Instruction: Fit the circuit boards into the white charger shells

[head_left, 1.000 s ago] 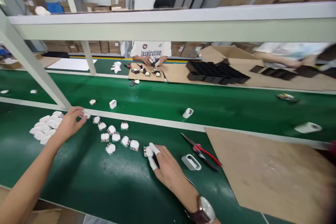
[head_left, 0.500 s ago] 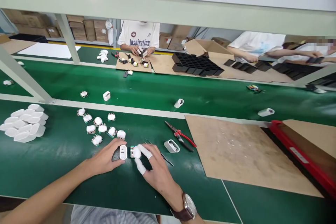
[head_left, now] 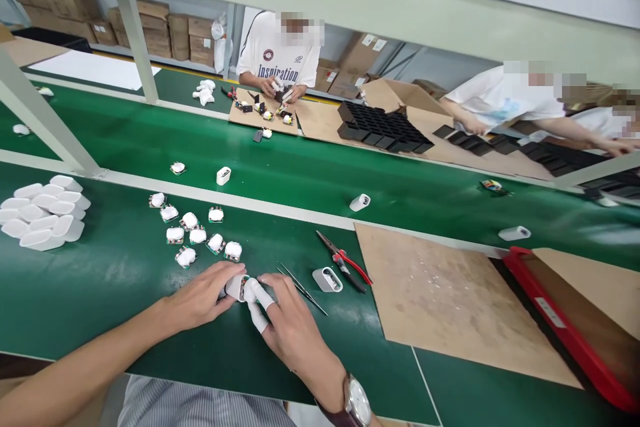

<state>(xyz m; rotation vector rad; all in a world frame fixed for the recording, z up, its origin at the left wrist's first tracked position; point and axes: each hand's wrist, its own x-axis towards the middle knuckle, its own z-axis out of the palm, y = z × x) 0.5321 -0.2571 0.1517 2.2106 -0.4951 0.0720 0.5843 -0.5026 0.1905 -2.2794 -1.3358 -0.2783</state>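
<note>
My left hand (head_left: 205, 297) and my right hand (head_left: 285, 320) meet low on the green table, both closed on one small white charger part (head_left: 236, 285). The left fingers hold its white shell. The right thumb and forefinger wear white finger cots and pinch the piece at its right end. A watch sits on my right wrist. Just above the hands lie several small white modules with circuit boards (head_left: 195, 233). A heap of white shells (head_left: 43, 213) sits at the far left.
Tweezers (head_left: 303, 288), an open white shell (head_left: 327, 279) and red-handled pliers (head_left: 345, 261) lie right of my hands. A brown board (head_left: 450, 300) and a red tray edge (head_left: 560, 320) lie further right. Loose shells ride the conveyor (head_left: 300, 173); other people work across it beside black trays (head_left: 383, 130).
My left hand came in from the shell heap carrying a white shell and joined the right hand. The shell now sits against the module in my right fingers. The view tilted down.
</note>
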